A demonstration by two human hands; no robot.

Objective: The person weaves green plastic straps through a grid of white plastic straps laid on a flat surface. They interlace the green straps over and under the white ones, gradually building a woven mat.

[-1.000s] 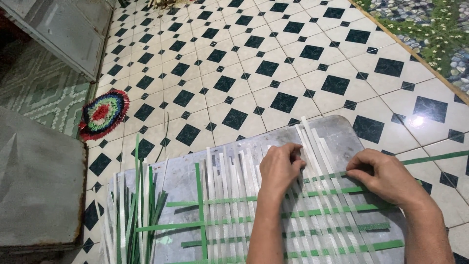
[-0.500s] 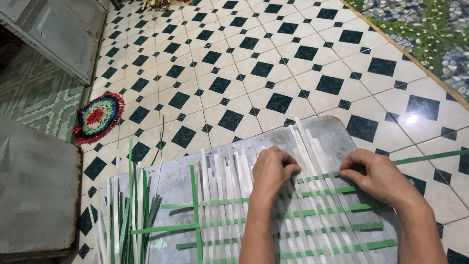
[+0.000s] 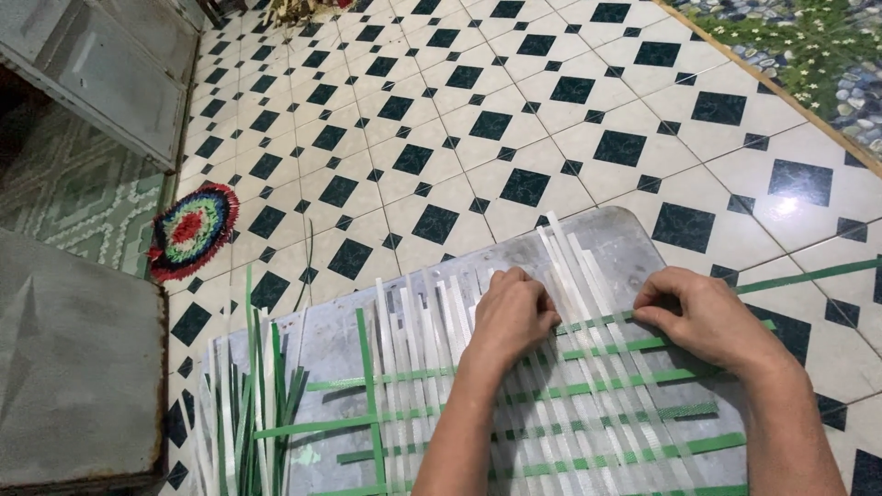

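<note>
A weave of white strips [image 3: 418, 344] and green strips [image 3: 634, 349] lies flat on a grey board [image 3: 634, 239] on the tiled floor. My left hand [image 3: 510, 317] presses down on the white strips near the middle of the weave, fingers curled. My right hand [image 3: 703, 317] pinches a green cross strip at the right side of the weave, thumb and fingers closed on it. That strip runs off the board to the right across the floor.
A loose bundle of green and white strips [image 3: 248, 404] lies at the board's left end. A round multicoloured mat [image 3: 191, 230] sits on the floor at left. A grey metal slab [image 3: 73, 367] and a door [image 3: 101, 64] stand along the left.
Both hands have stayed on the weave. The left hand's fingers have curled a little more over the white strips; the right hand holds the same green strip.
</note>
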